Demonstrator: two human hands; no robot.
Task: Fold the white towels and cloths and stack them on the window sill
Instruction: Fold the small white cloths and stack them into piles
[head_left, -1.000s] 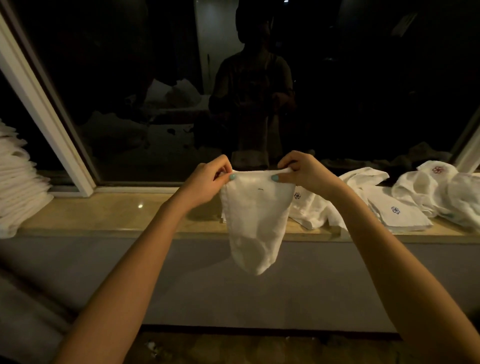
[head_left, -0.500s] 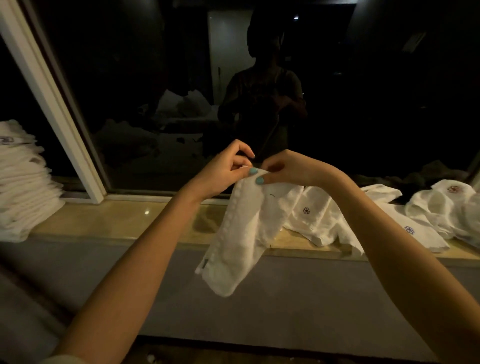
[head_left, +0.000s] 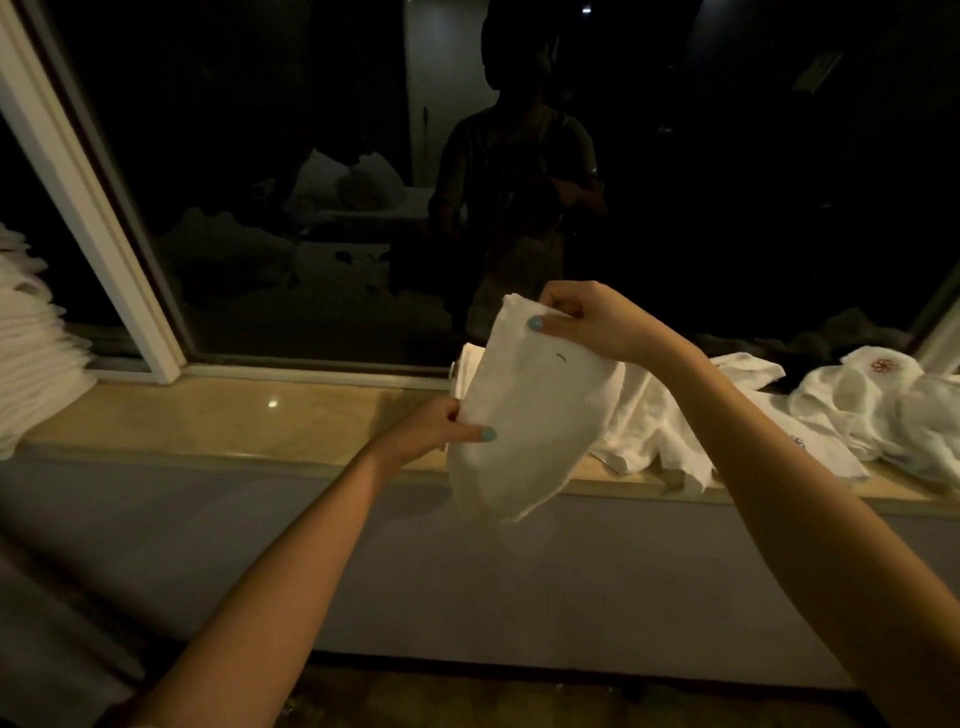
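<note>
Above the front edge of the window sill (head_left: 234, 415) we hold a white cloth (head_left: 530, 415) in the air, clear of the stone and touching nothing but our hands. Our right hand (head_left: 587, 322) pinches its top corner, thumb pressed flat on the near face and the other fingers curled behind, where several layered edges show. Our left hand (head_left: 441, 428) grips the cloth's left edge lower down, thumb on the front and fingers tucked behind it. The cloth hangs narrow and slightly slanted, its lower end loose and ragged below the sill's edge. We judge that we are partway through folding this one piece: it looks doubled already, but it is too long and too limp to go on a pile yet. The next move seems to call for another fold, bringing the hanging end up to meet the top edges, with the corners squared before either pinch lets go, or the layers may slide apart. After that it needs carrying well to the left, where the stack of folded towels (head_left: 36, 364) sits at the far end of the sill. To the right, just behind our right forearm, a heap of unfolded cloths (head_left: 831, 410) lies spread along the sill, so plenty of the task remains.
</note>
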